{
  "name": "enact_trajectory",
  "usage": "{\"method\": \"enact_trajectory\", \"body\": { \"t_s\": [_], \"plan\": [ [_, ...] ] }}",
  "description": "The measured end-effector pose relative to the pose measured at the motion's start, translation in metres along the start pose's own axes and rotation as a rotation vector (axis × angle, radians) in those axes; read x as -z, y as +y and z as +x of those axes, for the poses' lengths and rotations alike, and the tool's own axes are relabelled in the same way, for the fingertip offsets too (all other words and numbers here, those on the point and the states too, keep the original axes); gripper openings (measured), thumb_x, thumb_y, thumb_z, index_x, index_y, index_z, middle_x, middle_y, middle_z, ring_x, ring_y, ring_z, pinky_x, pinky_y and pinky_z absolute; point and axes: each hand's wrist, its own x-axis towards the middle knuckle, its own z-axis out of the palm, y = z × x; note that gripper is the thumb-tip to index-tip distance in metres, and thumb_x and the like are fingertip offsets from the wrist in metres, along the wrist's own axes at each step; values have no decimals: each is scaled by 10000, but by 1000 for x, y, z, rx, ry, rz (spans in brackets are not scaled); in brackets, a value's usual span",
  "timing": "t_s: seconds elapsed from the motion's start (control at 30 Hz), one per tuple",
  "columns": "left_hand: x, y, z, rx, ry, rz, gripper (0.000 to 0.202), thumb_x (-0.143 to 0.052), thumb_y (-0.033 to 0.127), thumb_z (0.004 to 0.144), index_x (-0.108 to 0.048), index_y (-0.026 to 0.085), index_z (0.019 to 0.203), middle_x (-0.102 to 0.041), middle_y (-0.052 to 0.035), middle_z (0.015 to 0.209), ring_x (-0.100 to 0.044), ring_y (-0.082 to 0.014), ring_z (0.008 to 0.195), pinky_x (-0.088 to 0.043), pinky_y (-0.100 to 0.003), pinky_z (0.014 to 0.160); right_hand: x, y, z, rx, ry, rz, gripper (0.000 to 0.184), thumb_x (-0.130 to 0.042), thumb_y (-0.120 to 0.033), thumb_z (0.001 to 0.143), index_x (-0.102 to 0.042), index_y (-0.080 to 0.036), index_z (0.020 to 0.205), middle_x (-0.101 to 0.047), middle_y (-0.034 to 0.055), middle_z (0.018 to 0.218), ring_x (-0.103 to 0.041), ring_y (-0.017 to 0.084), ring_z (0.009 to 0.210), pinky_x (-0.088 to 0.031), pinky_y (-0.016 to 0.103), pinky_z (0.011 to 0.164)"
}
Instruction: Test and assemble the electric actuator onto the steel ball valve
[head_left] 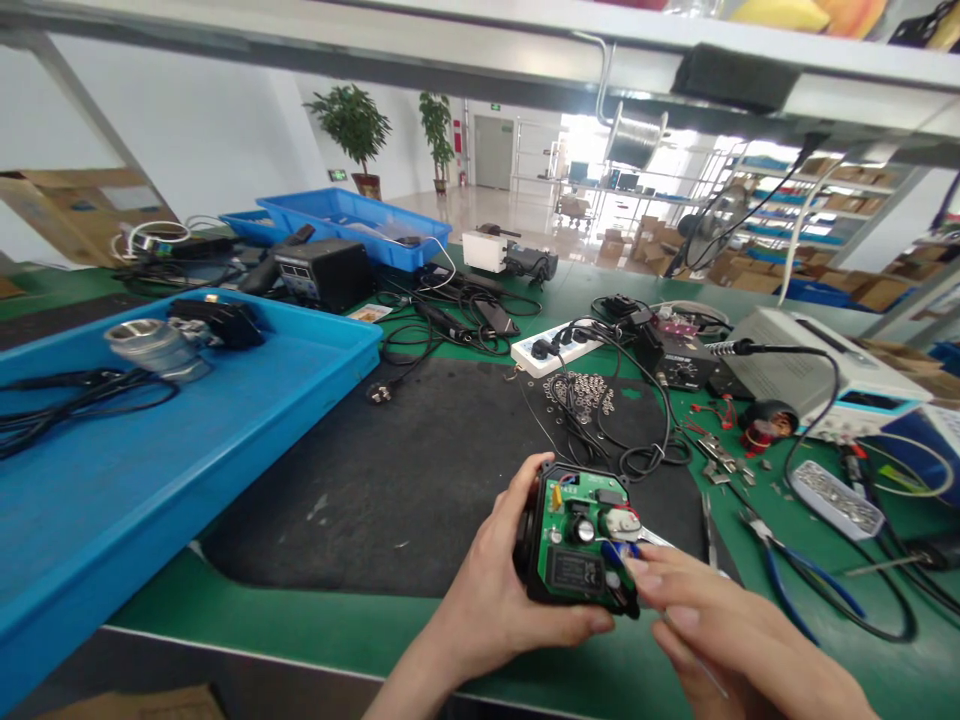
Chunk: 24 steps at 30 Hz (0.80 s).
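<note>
My left hand [499, 575] is wrapped round a black housing [531, 560], tilted so that its open side faces me. Inside sits a green circuit board [566, 495] with a round capacitor [583, 531], a black block-shaped part [574, 570] and a white connector [622, 522]. The fingers of my right hand [705, 610] are closed at the board's right edge, beside a blue component [619, 552]. A thin metal tool [701, 655] pokes out below those fingers; its kind and tip are hidden. Past the fingertips, a silver metal piece [660, 541] shows partly.
A blue tray [300, 410] with a metal housing [157, 350] occupies the left. Beyond the hands lie a power strip [559, 345], small metal rings [585, 395] and tangled cables. To the right are pliers [795, 570], a parts dish [836, 500] and a bench instrument [817, 370].
</note>
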Motion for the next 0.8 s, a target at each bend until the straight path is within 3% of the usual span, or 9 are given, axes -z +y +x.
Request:
{"method": "enact_trajectory", "body": {
  "t_s": [0.13,0.2,0.27,0.43,0.6,0.8],
  "plan": [
    [0,-1,0,7,2,17,1251,-965,376,592,-207,346,1586,-577,-59,1469,-571,-336,1344,-388,-496,1206,10,7,7,4,-177,-31,333,-667,-100,900,-668,-300,1166,-815,21,1072,-786,192,1009,-626,252,928],
    [0,-2,-1,-8,2,24,1266,-972,386,578,-211,330,1588,-575,-71,1470,-567,-340,1346,-381,-493,1211,16,8,18,9,-249,-27,284,-678,-126,896,-679,-288,1129,-820,14,1046,-795,197,976,-630,254,915],
    [0,-3,-2,-19,0,28,1277,-974,393,573,-207,322,1590,-574,-79,1471,-565,-344,1347,-369,-501,1217,17,5,31,-29,-239,-26,177,-677,-173,905,-695,-277,1047,-825,-2,974,-806,178,905,-632,201,860],
    [1,-4,-5,-22,6,68,1280,-978,424,555,-223,331,1584,-536,-84,1509,-522,-367,1387,-350,-539,1223,8,-8,56,-344,-187,33,51,-687,-280,930,-716,-309,900,-794,-74,857,-772,86,740,-569,69,700],
    [2,-5,-7,-26,18,109,1294,-977,483,538,-236,323,1587,-518,-100,1516,-523,-381,1379,-387,-544,1198,3,1,75,-544,-338,207,138,-704,-392,931,-715,-273,860,-744,-50,775,-714,95,662,-542,112,593],
    [1,-5,-6,-37,23,129,1289,-972,513,536,-238,345,1582,-531,-75,1503,-532,-361,1370,-417,-521,1182,-7,10,95,-760,-474,422,213,-710,-444,932,-695,-232,921,-708,-40,711,-635,92,632,-493,157,595]
  ]
}}
